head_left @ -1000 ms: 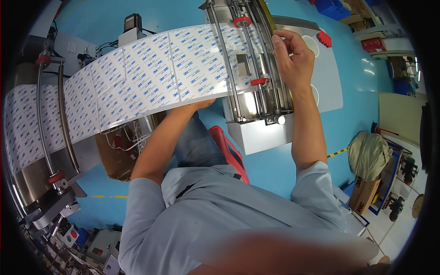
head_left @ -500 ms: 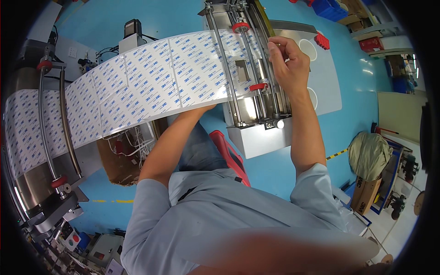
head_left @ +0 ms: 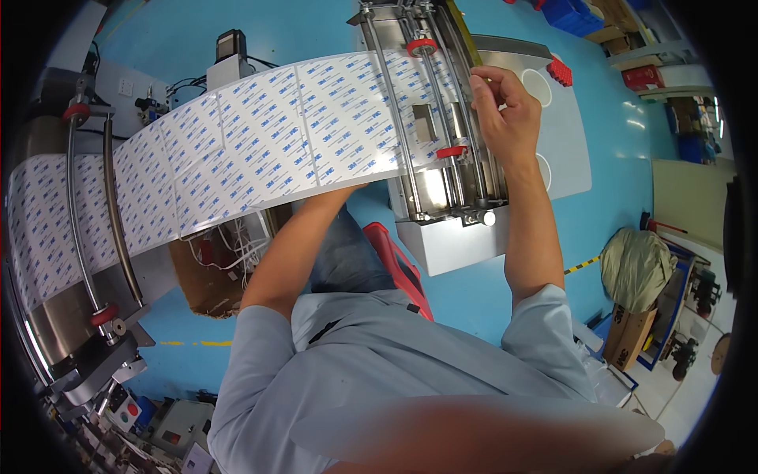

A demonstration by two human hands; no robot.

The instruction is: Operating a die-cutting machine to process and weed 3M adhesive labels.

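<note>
A wide white adhesive-backed strip (head_left: 260,130) with blue printing runs across from the left rollers into a metal roller machine (head_left: 410,189). It has a rectangular cut-out (head_left: 424,122) between the machine's bars. My right hand (head_left: 509,114) is at the machine's right edge, fingers curled and fingertips pinched together. What they hold, if anything, is too small to make out. My left forearm reaches up beneath the strip, and only the part near the wrist (head_left: 339,194) shows below its near edge. The left hand itself is hidden under the strip.
Red collars (head_left: 452,152) sit on the machine's bars. Beyond it is a grey table (head_left: 575,150) with round white-rimmed openings and a red textured piece (head_left: 560,71). A cardboard box (head_left: 201,284) with white cables stands under the strip. A red stool (head_left: 395,261) is near my legs.
The machine and my right hand appear slightly farther right in the picture. My right hand keeps its pinched pose, and my left hand stays under the strip.
</note>
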